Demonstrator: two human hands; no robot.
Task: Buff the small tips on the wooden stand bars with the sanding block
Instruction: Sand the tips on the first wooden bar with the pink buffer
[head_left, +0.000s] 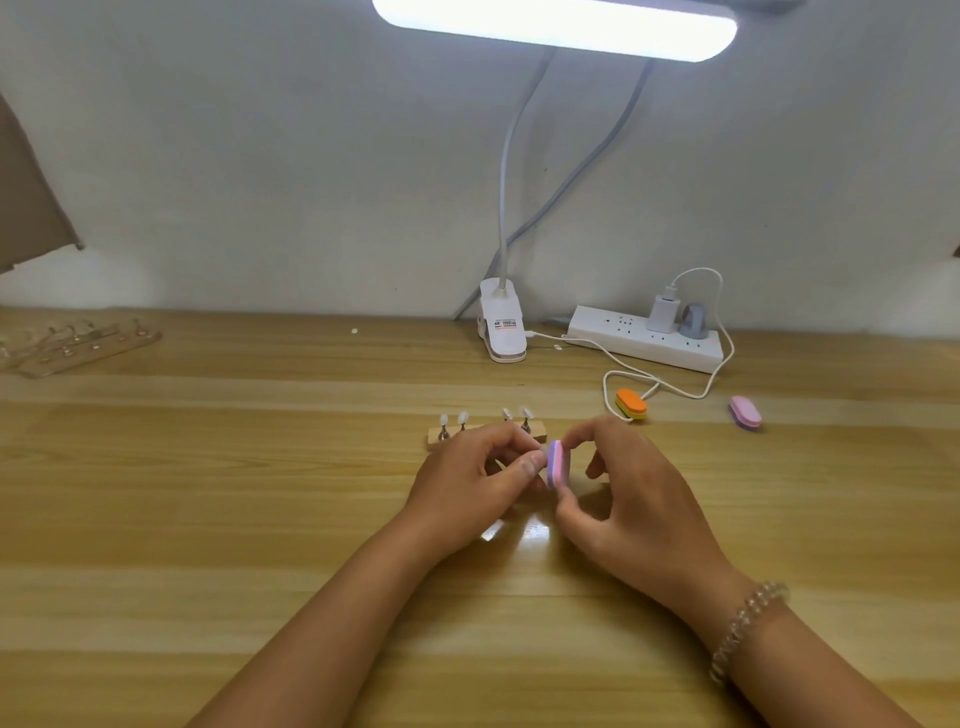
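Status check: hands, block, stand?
Right hand pinches sanding block; left hand pinched against it, contents unclear. Wooden stand behind hands, four tips upright. Nothing blocking.

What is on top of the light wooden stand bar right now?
Four small white tips stand along the light wooden stand bar, two near each end. The left hand covers the bar's middle front, so anything there is hidden.

Wooden table (260, 467) carries stand bar (435, 435), lamp clip (501, 327), power strip (623, 332).
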